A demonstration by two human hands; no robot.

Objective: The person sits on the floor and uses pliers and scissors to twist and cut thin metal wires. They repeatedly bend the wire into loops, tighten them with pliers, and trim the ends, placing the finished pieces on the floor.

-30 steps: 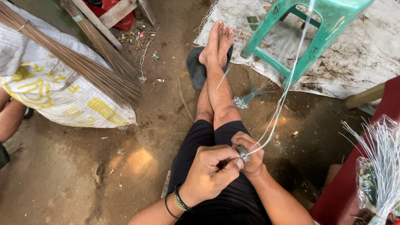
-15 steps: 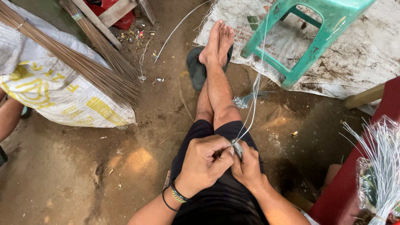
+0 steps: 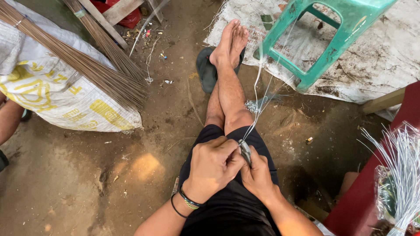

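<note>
Looking down at myself: black shorts (image 3: 227,205), bare legs, bare feet (image 3: 230,41), no shoes on. Arms are bare too, no sleeves showing. My left hand (image 3: 213,168) has two bands at the wrist (image 3: 186,203), one thin plain black one and a braided one with green and yellow in it. My right hand (image 3: 258,177) has nothing on it, no rings or watch that I can see.
</note>
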